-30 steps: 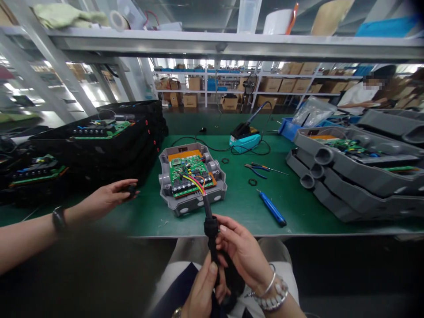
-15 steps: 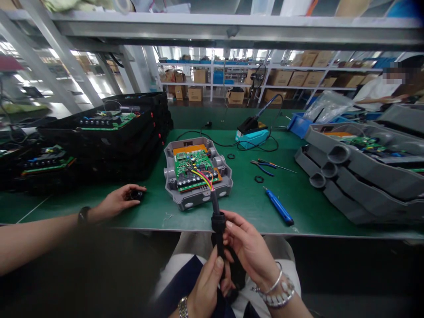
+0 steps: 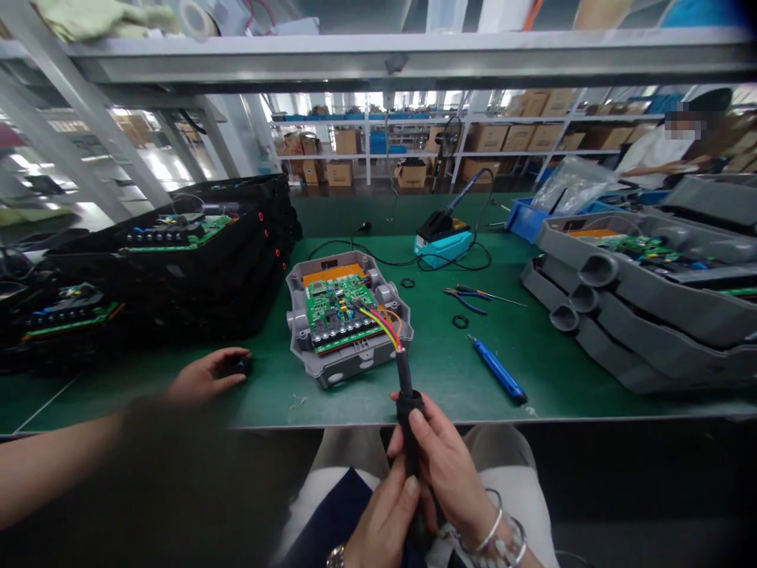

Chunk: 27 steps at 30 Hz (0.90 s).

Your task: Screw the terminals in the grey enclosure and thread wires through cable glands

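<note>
Our left hand [image 3: 385, 527] and right hand [image 3: 443, 465] close around the black cable [image 3: 405, 372] just off the near edge of the bench [image 3: 266, 406], so a sharp tug could strain the coloured wires [image 3: 382, 325] running to the circuit board [image 3: 337, 312] in the grey enclosure [image 3: 348, 369].

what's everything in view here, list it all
junction box: 1, grey, open, on workbench
circuit board: 1, green, inside box
cable with gland: 1, black, coloured wires entering box
soldering station: 1, teal, behind box
pliers: 1, blue, right of box
rubber rings: 2, black, near pliers
grey housings: several, grey, stacked right
trays: several, black, stacked left
co-worker's hand: 1, left of box
left hand: 1, on cable, front
right hand: 1, on gland, front
</note>
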Each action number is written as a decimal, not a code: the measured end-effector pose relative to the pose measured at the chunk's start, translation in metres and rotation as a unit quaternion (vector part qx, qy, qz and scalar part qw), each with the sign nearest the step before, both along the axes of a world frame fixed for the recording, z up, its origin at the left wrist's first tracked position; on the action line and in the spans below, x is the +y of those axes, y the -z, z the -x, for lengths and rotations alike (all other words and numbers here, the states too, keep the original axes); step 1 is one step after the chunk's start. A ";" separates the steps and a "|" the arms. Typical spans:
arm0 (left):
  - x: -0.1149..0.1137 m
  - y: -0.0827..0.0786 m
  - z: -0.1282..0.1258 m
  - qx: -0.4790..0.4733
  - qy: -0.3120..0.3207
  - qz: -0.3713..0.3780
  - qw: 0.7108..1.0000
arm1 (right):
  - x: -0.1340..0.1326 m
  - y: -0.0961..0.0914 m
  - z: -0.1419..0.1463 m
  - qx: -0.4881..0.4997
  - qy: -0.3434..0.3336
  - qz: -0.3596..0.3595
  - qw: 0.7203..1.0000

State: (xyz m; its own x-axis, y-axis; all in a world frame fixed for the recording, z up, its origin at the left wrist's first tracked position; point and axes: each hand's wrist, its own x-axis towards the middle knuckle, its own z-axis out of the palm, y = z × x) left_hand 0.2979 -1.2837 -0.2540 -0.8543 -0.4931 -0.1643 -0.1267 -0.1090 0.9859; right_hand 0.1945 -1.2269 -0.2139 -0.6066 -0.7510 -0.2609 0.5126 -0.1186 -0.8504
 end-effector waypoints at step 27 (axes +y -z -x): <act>-0.039 -0.032 0.025 0.047 -0.030 0.143 0.988 | 0.027 0.017 0.008 -0.020 0.015 0.020 0.999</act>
State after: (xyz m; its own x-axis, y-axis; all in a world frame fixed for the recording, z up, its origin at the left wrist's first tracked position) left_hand 0.2725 -1.3230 -0.2219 -0.8271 -0.5580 0.0673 -0.0349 0.1706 0.9847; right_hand 0.1867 -1.1995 -0.2311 -0.6182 -0.7432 -0.2558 0.5420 -0.1674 -0.8235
